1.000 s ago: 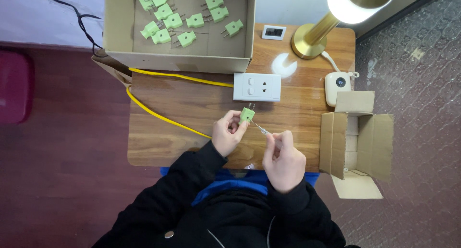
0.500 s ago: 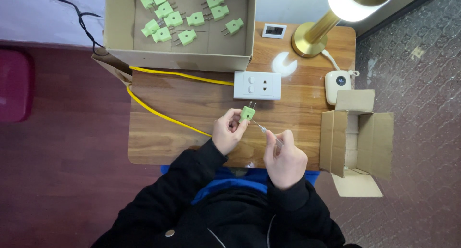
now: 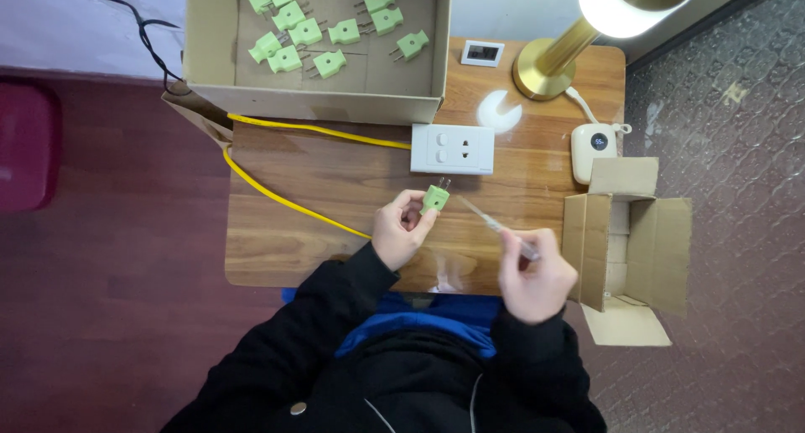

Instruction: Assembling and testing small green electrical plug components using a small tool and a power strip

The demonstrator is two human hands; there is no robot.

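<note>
A: Left hand?
B: Pinching a green plug at fingertips, prongs up toward the far edge. Held just above the tabletop, near its middle, just short of the white socket plate.

A: Right hand?
B: Closed around a thin clear-handled screwdriver, tip aimed at the plug, not touching. Sits over the near edge, toward the near right corner.

A: Free room?
B: Bare wood on the left half, crossed only by a yellow cable running from the far left corner down to the left hand. Small gap between the two hands.

A: Edges crowded?
B: Far edge, yes. Big cardboard tray of more green plugs hanging over the far left corner. Brass lamp at the far right corner, small white display beside it. White rounded gadget at the right edge. Open cardboard box off the right edge, touching or just beside it, can't tell.
</note>
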